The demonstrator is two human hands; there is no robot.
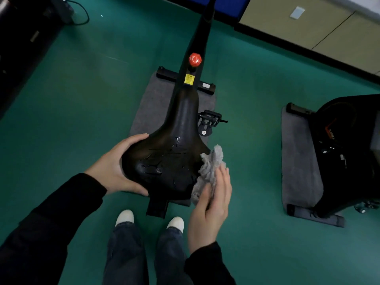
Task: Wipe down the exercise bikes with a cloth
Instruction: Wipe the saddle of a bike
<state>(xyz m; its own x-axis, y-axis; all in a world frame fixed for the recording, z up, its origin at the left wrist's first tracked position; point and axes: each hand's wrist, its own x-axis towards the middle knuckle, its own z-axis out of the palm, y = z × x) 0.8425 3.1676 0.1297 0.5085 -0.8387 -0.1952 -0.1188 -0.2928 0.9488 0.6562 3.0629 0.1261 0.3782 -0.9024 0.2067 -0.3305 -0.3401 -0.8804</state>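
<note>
A black exercise bike stands below me, its cracked, worn saddle (170, 157) in the middle of the view. My left hand (115, 167) grips the saddle's left rear edge. My right hand (211, 202) presses a crumpled grey cloth (209, 169) against the saddle's right rear edge. Ahead of the saddle the frame carries a red knob (195, 59) and a yellow label (189, 79). A black pedal (210, 118) sticks out to the right.
The bike rests on a grey mat (152, 103) on green floor. A second black bike (345, 153) on its own mat (298, 161) stands to the right. Dark equipment and a cable (82, 15) lie at far left. My white shoes (125, 218) are below the saddle.
</note>
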